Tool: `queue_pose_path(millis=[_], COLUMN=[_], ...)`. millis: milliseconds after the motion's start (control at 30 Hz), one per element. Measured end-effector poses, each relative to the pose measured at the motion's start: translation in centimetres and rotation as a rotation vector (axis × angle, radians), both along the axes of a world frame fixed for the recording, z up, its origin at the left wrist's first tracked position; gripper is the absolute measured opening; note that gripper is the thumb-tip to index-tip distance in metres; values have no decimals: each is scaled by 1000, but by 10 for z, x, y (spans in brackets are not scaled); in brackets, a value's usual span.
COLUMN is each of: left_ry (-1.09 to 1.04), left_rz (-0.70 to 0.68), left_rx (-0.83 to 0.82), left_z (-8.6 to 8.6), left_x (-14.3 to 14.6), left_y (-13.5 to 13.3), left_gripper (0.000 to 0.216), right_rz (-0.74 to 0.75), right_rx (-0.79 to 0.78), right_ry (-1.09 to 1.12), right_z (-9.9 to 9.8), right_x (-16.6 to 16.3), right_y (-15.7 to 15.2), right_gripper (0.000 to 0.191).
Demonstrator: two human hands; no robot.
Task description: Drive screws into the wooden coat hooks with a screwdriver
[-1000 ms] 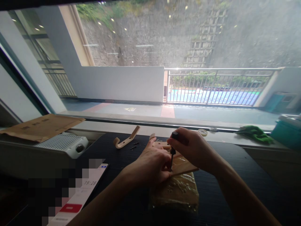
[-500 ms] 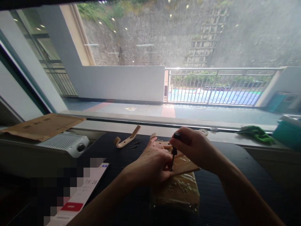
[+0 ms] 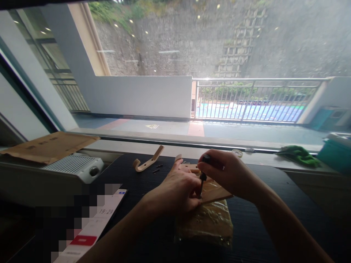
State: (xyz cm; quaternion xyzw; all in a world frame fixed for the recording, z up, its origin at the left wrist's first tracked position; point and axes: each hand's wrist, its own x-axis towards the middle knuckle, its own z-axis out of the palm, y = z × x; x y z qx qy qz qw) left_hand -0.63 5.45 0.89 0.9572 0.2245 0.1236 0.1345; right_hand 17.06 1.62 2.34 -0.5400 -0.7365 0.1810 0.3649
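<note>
My right hand (image 3: 229, 171) is closed around the dark handle of a screwdriver (image 3: 203, 176), held almost upright. The screwdriver's tip is down at a light wooden piece (image 3: 218, 194), beside my left fingertips. My left hand (image 3: 179, 186) presses on the wooden piece, with its thumb and fingers around the spot where the tip meets it; part of the wood is hidden under both hands. Beneath lies a plastic-wrapped brown block (image 3: 207, 224). A curved wooden hook (image 3: 148, 162) with holes rests to the left, near several dark screws (image 3: 157, 170).
The dark table (image 3: 263, 215) runs up to the window sill. At left are a phone (image 3: 101, 219) showing a timer, a white heater-like box (image 3: 79, 166) and a brown paper envelope (image 3: 49, 146). A green cloth (image 3: 298, 156) and a roll of tape (image 3: 237, 153) sit on the sill.
Both hands and the screwdriver stay in nearly the same place, with only a slight shift in my right fingers. The phone's reading goes from 19:28 to 19:29.
</note>
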Motion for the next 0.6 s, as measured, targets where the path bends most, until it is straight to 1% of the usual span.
queue_pose_path(millis=[133, 267, 467, 600], left_ry=[-10, -4, 1, 5], left_rz=[-3, -8, 8, 14], left_rx=[13, 12, -16, -23], left_z=[2, 1, -2, -2], left_x=[-1, 0, 2, 1], left_y=[-2, -2, 3, 2], left_gripper=[10, 10, 9, 9], right_rz=[-50, -95, 28, 32], right_rx=[0, 18, 3, -3], right_ry=[-21, -38, 24, 31], right_z=[-3, -5, 1, 3], right_x=[1, 0, 4, 6], right_y=[2, 3, 0, -1], right_gripper=[26, 27, 20, 21])
